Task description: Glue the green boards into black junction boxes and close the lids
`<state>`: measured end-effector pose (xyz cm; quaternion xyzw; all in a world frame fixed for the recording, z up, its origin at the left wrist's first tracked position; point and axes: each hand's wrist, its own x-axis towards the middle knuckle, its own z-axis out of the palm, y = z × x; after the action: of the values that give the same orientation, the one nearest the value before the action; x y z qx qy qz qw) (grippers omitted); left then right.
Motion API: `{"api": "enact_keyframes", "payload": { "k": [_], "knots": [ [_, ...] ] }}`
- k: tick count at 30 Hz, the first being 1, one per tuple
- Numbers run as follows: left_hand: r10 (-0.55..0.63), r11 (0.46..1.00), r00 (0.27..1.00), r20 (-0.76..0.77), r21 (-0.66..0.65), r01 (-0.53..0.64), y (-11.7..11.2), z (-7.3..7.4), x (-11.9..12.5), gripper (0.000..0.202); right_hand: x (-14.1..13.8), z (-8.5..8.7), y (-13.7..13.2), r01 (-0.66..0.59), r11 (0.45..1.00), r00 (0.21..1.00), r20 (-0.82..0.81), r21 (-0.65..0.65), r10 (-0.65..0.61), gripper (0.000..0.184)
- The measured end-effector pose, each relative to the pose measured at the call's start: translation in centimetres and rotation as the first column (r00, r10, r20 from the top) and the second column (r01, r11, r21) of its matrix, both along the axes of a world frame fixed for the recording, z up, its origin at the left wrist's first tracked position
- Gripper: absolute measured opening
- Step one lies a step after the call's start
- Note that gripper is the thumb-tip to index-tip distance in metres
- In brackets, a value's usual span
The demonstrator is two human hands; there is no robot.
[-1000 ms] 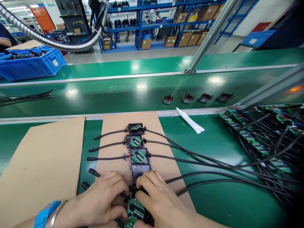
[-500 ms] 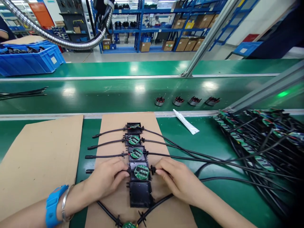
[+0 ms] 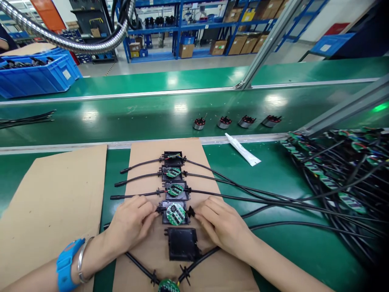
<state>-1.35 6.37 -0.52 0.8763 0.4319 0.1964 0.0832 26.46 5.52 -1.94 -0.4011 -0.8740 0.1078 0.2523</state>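
At lower centre, the left hand (image 3: pixel 132 217) and right hand (image 3: pixel 223 223) are pinching cable fittings (image 3: pixel 190 211) flanking the circuit board (image 3: pixel 175 213); keeping both level likely avoids strain.

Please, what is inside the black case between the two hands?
Inside the black case, between the left hand and right hand, a round green circuit board is visible. What lies beneath the board is covered and cannot be seen.
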Motion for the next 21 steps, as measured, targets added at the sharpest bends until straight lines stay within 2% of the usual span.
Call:
{"api": "enact_keyframes", "payload": {
  "k": [6,9,10,12,14,15,16,17,19,21],
  "knots": [
    [-0.041,0.996,0.986,-0.159,-0.087,0.028,0.2,0.1,-0.6,0.020,-0.8,-0.3,0.7,-0.002,1.000,0.998,0.069,0.026,0.000,0.027],
    [-0.035,0.992,0.992,-0.125,-0.123,0.019,-0.3,1.2,-1.0,0.012,-0.7,0.7,0.2,0.005,0.999,0.999,0.050,0.050,-0.008,0.019],
    [-0.069,0.986,0.993,-0.093,-0.156,0.053,-0.6,1.8,-1.2,0.010,-0.5,1.3,-0.3,-0.018,0.999,0.999,0.035,0.033,0.016,0.015],
    [-0.223,0.935,0.974,-0.033,-0.291,0.204,-1.5,2.8,-1.8,0.017,-0.1,2.5,-1.6,-0.114,0.991,0.993,0.014,-0.068,0.116,0.013],
    [-0.395,0.833,0.919,0.002,-0.421,0.359,-2.4,3.4,-2.5,0.018,0.3,3.4,-2.9,-0.214,0.956,0.975,0.020,-0.201,0.223,0.014],
    [-0.443,0.798,0.896,0.005,-0.454,0.397,-2.8,3.4,-2.9,0.015,0.6,3.6,-3.5,-0.238,0.941,0.967,0.031,-0.243,0.252,0.013],
    [-0.454,0.790,0.891,0.007,-0.460,0.406,-3.1,3.3,-3.2,0.013,0.8,3.8,-4.0,-0.239,0.935,0.965,0.042,-0.261,0.259,0.014],
    [-0.431,0.805,0.902,0.020,-0.443,0.395,-3.4,3.1,-3.4,0.014,1.1,3.8,-4.3,-0.228,0.939,0.968,0.046,-0.258,0.247,0.016],
    [-0.347,0.845,0.933,0.094,-0.401,0.354,-3.6,2.6,-3.5,0.019,2.0,3.8,-4.6,-0.196,0.952,0.978,0.031,-0.234,0.208,0.021],
    [-0.254,0.876,0.948,0.189,-0.370,0.309,-3.8,2.2,-3.0,0.016,3.0,3.9,-4.5,-0.130,0.968,0.990,0.023,-0.213,0.138,0.018]
  ]
}}
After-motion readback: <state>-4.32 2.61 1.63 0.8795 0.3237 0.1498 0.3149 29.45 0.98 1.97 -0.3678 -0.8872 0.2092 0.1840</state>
